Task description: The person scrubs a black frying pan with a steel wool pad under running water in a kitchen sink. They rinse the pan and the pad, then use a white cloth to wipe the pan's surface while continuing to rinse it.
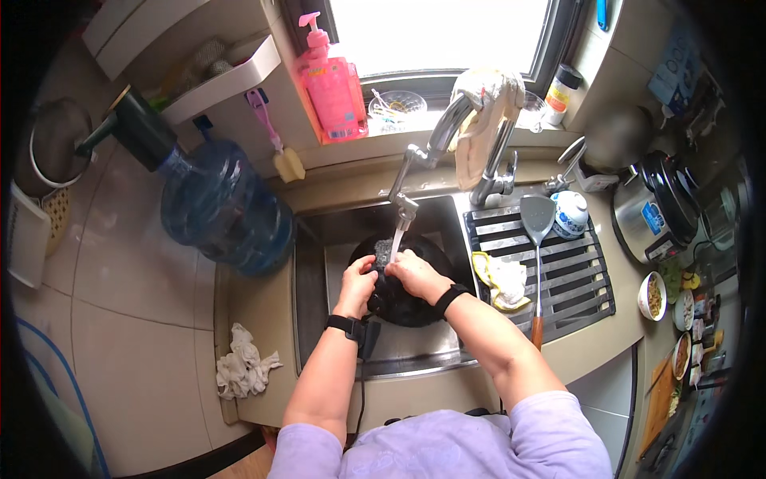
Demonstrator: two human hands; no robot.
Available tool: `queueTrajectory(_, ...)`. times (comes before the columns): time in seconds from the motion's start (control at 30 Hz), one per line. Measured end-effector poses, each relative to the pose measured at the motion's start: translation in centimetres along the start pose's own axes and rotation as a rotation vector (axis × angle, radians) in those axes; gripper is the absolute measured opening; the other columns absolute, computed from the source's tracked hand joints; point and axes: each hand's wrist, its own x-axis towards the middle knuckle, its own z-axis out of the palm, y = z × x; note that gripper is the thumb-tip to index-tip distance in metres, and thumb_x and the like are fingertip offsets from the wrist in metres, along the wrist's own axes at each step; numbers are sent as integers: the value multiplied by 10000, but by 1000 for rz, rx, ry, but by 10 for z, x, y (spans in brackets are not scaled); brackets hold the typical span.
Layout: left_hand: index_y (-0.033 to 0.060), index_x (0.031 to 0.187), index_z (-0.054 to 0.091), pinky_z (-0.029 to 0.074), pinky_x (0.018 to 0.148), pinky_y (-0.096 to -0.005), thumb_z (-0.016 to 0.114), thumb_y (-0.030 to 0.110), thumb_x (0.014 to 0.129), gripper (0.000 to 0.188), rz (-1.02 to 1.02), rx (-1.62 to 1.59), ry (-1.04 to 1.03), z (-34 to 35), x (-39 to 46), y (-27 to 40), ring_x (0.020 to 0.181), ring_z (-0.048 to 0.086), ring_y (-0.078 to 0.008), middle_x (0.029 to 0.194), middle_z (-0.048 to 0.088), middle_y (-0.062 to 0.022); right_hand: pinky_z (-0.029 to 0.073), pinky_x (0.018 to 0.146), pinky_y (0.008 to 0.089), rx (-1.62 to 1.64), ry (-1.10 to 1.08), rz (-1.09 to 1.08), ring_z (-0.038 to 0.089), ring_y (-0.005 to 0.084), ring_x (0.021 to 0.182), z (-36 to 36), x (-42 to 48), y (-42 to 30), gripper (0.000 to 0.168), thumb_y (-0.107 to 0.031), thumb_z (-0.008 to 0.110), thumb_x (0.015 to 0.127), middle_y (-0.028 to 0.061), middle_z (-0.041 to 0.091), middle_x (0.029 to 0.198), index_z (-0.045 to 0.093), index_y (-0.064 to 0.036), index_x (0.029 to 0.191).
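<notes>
Water runs from the chrome faucet (406, 211) into a dark round pan (413, 299) lying in the stainless steel sink (464, 251). My left hand (358, 282) is over the pan's left side, its fingers bent close to a grey mesh-like scrubber (383, 251); whether it grips anything is unclear. My right hand (417, 274) is at the water stream, above the middle of the pan, with its fingers curled; what they hold, if anything, is hidden. Both wrists wear black bands.
Right of the sink, a slatted drying rack (562, 287) carries a metal spatula (537, 218), a white-and-blue bowl (570, 211) and a cloth (508, 284). A large blue water bottle (230, 206) stands left. A crumpled white cloth (244, 365) lies on the left counter.
</notes>
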Motion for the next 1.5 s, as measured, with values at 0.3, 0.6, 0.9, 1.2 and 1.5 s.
queueTrajectory(0.3, 115, 1338, 431, 442, 750, -223, 577, -89, 707, 679, 201, 72, -42, 3, 10, -8, 914, 529, -142, 1217, 483, -85, 475, 711, 388, 154, 116, 48, 559, 326, 790, -13, 6, -2, 104, -2, 586, 703, 117, 615, 790, 620, -50, 788)
queueTrajectory(0.6, 19, 960, 614, 484, 697, -271, 605, 135, 839, 168, 149, 141, -125, 6, 15, -2, 771, 575, -132, 952, 584, -32, 492, 738, 269, 636, 156, 404, 617, 171, 817, -56, 27, -16, 221, 38, 619, 733, 80, 610, 865, 614, -31, 943)
queueTrajectory(0.9, 60, 969, 540, 540, 652, -336, 505, 151, 902, 118, 45, -261, -24, 14, 13, 6, 795, 582, -153, 896, 582, -53, 443, 879, 401, 265, 326, 108, 509, 359, 1037, -32, 7, -34, 336, 6, 653, 642, 167, 524, 1136, 542, -28, 957)
queueTrajectory(1.2, 106, 1170, 545, 454, 754, -282, 571, 224, 890, 305, 27, -105, -204, -1, -5, 20, 886, 550, -122, 1054, 586, -13, 456, 728, 401, 356, 345, 135, 527, 341, 866, -8, 15, -9, 257, 75, 556, 634, 144, 532, 998, 522, -24, 869)
queueTrajectory(1.5, 94, 1179, 550, 473, 738, -300, 571, 186, 880, 313, 10, 22, -35, -27, -11, 3, 892, 540, -127, 1037, 572, -20, 468, 725, 374, 33, 100, 94, 518, 327, 821, -9, -6, -14, 190, 42, 524, 694, 113, 556, 994, 540, -34, 867)
